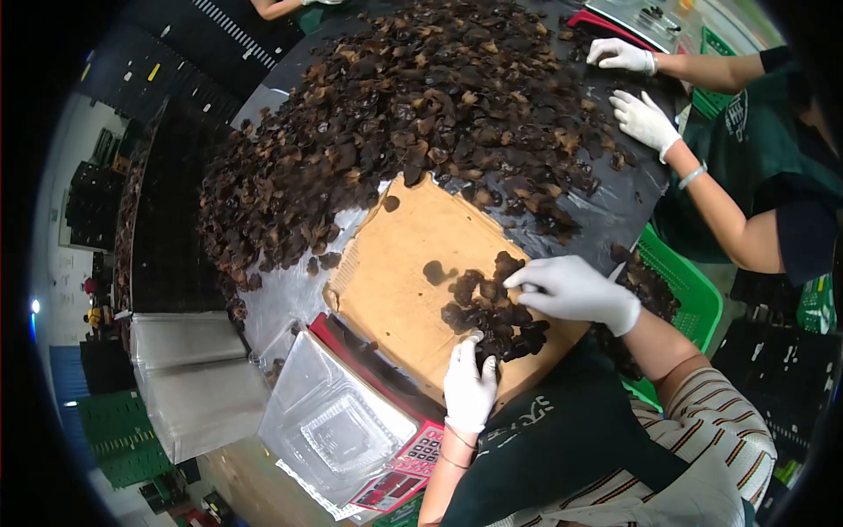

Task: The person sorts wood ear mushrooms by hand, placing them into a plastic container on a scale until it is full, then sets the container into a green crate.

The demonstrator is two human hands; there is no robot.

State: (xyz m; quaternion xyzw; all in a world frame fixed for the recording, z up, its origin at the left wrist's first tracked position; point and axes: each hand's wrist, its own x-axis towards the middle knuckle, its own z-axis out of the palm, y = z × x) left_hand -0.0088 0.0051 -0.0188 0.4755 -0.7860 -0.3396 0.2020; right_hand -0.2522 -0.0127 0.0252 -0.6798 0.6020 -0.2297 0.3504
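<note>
A small cluster of dark, crinkled pieces [496, 316] lies on a tan cardboard sheet [413, 246]. My left hand [470, 382], in a white glove, rests at the near edge of the cluster, fingertips touching the lowest pieces. From the right, my right hand [575, 292], also white-gloved, reaches over the cardboard with its fingers bent toward the upper pieces. Whether either hand pinches a piece is too small to tell. Two loose pieces lie apart from the cluster on the cardboard.
A large heap of dark pieces [421, 97] covers the table beyond the cardboard. A scale [338, 422] stands at the left, a green basket [694, 294] at the right. Across the right side, a co-worker's gloved hands [648, 123] rest near the heap. Another person's arm shows at the top.
</note>
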